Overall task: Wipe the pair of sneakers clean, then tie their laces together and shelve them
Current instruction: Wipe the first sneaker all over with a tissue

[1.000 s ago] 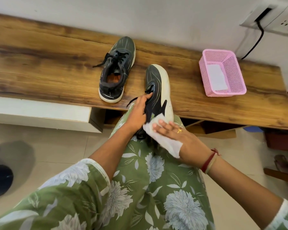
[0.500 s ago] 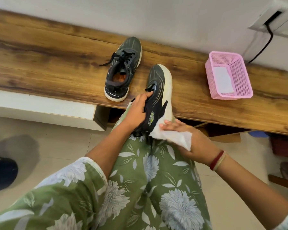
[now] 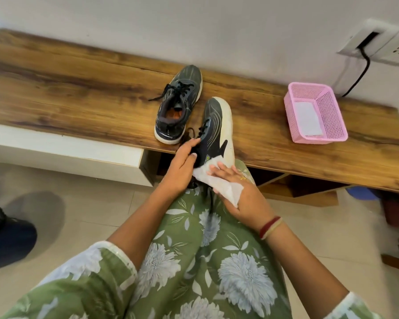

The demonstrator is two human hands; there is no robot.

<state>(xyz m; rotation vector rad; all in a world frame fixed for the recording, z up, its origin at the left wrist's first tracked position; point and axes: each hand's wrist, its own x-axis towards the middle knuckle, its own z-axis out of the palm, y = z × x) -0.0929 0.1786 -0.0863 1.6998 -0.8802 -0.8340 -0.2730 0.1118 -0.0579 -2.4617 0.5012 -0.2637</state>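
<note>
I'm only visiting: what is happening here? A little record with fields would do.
Left hand: grips the dark sneaker with the white sole by its opening
Right hand: presses a white wipe on that sneaker's heel side
Other dark sneaker: stands on the wooden bench, laces loose
Pink plastic basket: on the bench, right; white sheet inside
Stage: wiping; laces not tied together

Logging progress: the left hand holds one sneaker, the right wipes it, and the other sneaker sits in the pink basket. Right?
No. Head view: the left hand holds one sneaker, the right hand wipes it, but the other sneaker stands on the bench, outside the basket.
</note>
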